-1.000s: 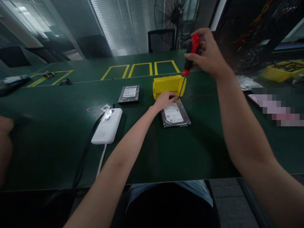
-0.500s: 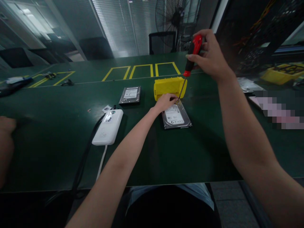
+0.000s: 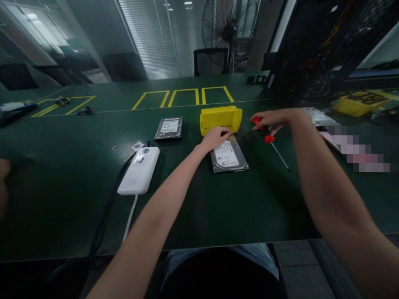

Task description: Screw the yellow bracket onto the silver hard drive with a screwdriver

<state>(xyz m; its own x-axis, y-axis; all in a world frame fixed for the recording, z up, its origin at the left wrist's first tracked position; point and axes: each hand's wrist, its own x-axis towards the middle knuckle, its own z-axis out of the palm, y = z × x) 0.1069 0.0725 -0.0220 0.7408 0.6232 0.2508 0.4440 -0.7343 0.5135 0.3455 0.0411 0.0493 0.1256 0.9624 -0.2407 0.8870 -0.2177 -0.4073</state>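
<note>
My left hand [image 3: 215, 138] lies over the far left part of a hard drive [image 3: 228, 156], its thumb and fingers curled together at the drive's far edge. Whether something small sits between those fingertips is hidden. To the right, my right hand [image 3: 270, 119] is low over the table with its fingers around the red and black handle of a screwdriver [image 3: 268, 138]. The screwdriver's shaft points toward me and to the right, its tip at or near the tabletop. Just behind the drive, a yellow plastic bin [image 3: 219, 118] lies with its opening facing me.
A second hard drive [image 3: 169, 128] lies left of the bin. Nearer me is a white power bank [image 3: 139, 171] with a white cable, beside black cables. Yellow tape outlines mark the green table [image 3: 187, 216]. Another person's arm [image 3: 3, 182] shows at the left edge.
My right hand has come down and swung the screwdriver away from the drive, from upright over its far edge to slanting low at the right. My left hand stays at the drive.
</note>
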